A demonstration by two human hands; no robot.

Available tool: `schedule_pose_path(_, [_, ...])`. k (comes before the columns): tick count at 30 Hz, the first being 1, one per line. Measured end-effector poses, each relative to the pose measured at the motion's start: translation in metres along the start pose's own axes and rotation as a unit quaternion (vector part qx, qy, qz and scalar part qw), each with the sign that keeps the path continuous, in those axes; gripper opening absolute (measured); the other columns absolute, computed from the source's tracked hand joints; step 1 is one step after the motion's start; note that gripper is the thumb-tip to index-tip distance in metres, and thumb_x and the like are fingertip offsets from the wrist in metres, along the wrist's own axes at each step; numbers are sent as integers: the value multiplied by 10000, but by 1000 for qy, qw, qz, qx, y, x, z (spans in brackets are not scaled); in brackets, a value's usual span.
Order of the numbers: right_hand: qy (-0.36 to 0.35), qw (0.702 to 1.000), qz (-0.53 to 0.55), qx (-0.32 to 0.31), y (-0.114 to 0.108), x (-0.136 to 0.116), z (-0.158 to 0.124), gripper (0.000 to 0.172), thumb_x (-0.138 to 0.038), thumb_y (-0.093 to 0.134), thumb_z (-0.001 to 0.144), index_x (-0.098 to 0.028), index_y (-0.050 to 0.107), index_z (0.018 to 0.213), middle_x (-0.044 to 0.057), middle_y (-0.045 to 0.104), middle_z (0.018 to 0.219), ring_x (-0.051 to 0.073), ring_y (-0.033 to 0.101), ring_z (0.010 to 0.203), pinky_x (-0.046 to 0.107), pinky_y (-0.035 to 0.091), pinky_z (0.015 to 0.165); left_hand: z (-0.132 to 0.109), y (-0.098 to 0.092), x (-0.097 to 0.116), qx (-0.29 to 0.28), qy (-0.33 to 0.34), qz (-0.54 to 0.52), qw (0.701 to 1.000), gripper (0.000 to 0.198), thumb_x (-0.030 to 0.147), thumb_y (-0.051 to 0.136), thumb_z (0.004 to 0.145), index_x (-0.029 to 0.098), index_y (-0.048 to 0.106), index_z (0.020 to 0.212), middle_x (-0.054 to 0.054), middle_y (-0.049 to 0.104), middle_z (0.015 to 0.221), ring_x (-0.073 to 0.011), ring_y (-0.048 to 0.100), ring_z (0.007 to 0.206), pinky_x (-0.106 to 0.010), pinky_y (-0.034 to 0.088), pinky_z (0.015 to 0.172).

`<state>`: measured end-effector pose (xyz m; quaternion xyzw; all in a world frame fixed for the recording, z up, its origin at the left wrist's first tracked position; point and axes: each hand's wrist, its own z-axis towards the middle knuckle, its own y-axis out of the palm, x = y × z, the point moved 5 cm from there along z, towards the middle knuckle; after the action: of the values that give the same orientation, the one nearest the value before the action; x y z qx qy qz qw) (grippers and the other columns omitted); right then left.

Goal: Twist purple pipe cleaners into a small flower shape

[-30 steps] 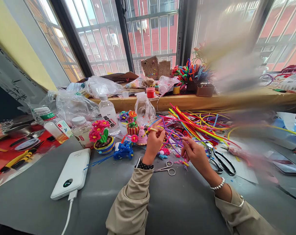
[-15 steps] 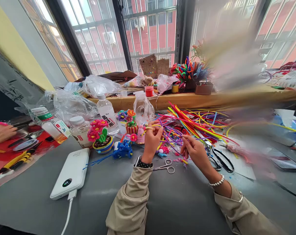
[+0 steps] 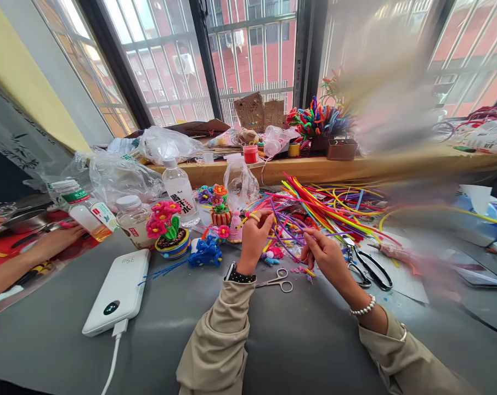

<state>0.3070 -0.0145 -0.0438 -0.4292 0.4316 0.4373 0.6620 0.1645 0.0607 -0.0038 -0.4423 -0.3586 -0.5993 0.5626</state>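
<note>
My left hand (image 3: 255, 238) is closed in a pinch on purple pipe cleaners (image 3: 288, 250), a short yellow piece also sticking out by its fingers. My right hand (image 3: 320, 249) pinches the purple strands from the other side; its fingertips partly hide them. Below my left hand lie small scissors (image 3: 278, 281). Larger black-handled scissors (image 3: 372, 269) rest beside my right wrist. Behind both hands spreads a pile of colourful pipe cleaners (image 3: 326, 211). Left of my left hand are a blue pipe-cleaner bundle (image 3: 206, 251) and a pink flower in a small pot (image 3: 172, 241).
A white power bank (image 3: 119, 291) with a cable lies at left. Bottles (image 3: 180, 192) and plastic bags (image 3: 120, 175) stand behind it. Another person's hand (image 3: 65, 236) reaches in at far left. A windowsill (image 3: 207, 174) with craft items runs along the back.
The other person's arm has reached further in from the left, over the red area. My hands have barely moved and keep hold of the purple pipe cleaners.
</note>
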Motion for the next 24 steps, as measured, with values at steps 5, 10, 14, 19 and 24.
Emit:
schedule_pose_path(5, [11,999,46,-15,2,-2,0,322,-426,389,797,-166,496,955,5,628,597,94,501,339,214,397,367,0,-3,-1,11,20,-4,1000,185,270,554,674,155,564,819,24,533,560,-100,523,538,-196,399,494])
schedule_pose_path(10, [12,994,99,-35,6,-1,1,253,-404,382,805,-181,483,870,48,650,857,66,500,339,229,423,409,3,-8,-5,49,-10,-36,998,239,235,543,680,152,488,897,52,511,536,-79,498,491,-180,376,463])
schedule_pose_path(14, [44,991,119,-38,9,7,2,236,-383,383,807,-182,498,852,17,647,758,67,503,346,213,414,413,4,-8,-11,50,-53,-84,994,266,295,568,669,153,456,865,35,548,569,-76,501,486,-178,379,444])
schedule_pose_path(19, [52,992,110,-27,10,9,2,238,-387,391,801,-185,505,855,-15,618,640,81,504,353,224,428,444,4,-3,-9,15,-72,-138,988,364,266,661,578,147,488,875,32,565,614,-81,530,549,-194,433,510])
schedule_pose_path(24, [30,999,38,-21,9,7,0,280,-396,369,813,-179,522,903,-68,485,368,122,514,357,224,407,449,2,3,-2,-40,-45,-141,988,340,251,671,568,138,565,871,22,569,620,-85,533,581,-197,441,535])
